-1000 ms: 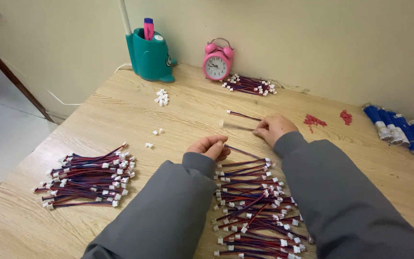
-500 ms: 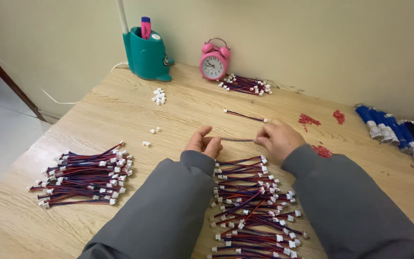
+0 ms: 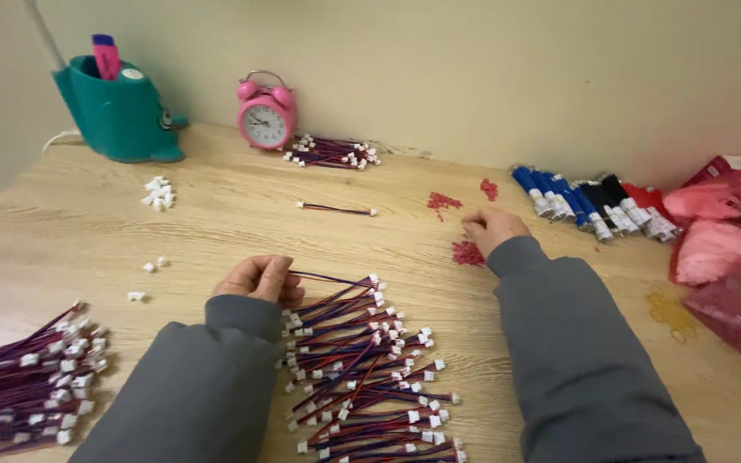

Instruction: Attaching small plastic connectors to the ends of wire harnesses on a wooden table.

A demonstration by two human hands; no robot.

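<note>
My left hand [image 3: 257, 279] pinches one end of a red-and-purple wire lead [image 3: 336, 280] with a white connector, just above a big pile of the same wire leads [image 3: 362, 377] on the wooden table [image 3: 216, 214]. My right hand [image 3: 492, 230] rests further right, fingers curled down on a small heap of tiny red parts [image 3: 468, 253]. Whether it holds one is hidden. Both arms wear grey sleeves.
A second wire bundle [image 3: 19, 394] lies at the left edge, another [image 3: 329, 153] by a pink alarm clock [image 3: 266, 116]. One single lead [image 3: 336, 208] lies mid-table. Also present: white connectors [image 3: 158, 193], teal pen holder [image 3: 117, 110], blue, black and red markers [image 3: 589, 201], red plastic bags [image 3: 726, 249], more red bits [image 3: 442, 202].
My right hand has let go of the wire and moved right to the red parts. My left hand keeps the wire. The view has swung right.
</note>
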